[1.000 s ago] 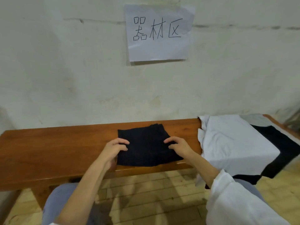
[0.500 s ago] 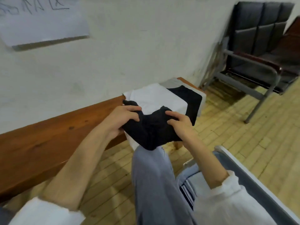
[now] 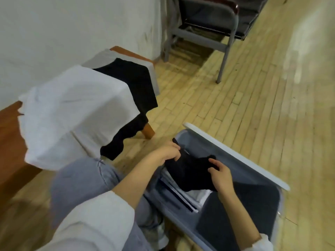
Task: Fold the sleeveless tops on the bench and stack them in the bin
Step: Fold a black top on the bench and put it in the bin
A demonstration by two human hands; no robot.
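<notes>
While the folded black sleeveless top [image 3: 190, 172] hangs just above the open grey-blue plastic bin with a white rim [image 3: 235, 155], both hands carry it by opposite edges. The left hand [image 3: 169, 152] pinches the far-left edge, fingers curled over the cloth; the right hand [image 3: 221, 176] grips the near-right edge, thumb on the upper face and the other fingers bent round the fabric. The top sags between them over a stack of folded white and pale grey tops [image 3: 198, 194] that sits in the left part of the bin; whether the black cloth already touches that stack cannot be told. Right of the stack the bin's inside shows a dark grey patch [image 3: 253, 203], too blurred to say if it is fabric or floor. The bin stands on the pale wooden plank floor [image 3: 244, 105], beside the person's knee in grey trousers [image 3: 81, 180]. On the brown wooden bench [image 3: 9, 129] at the left, unfolded tops overlap and drape over its front edge: a white top [image 3: 72, 105] uppermost, a black top [image 3: 134, 82] partly under it, a grey top [image 3: 155, 78] lowest at the bench's end. Beyond the bench a grey metal-framed chair with a dark cushion [image 3: 208, 13] stands by the white wall [image 3: 72, 24].
</notes>
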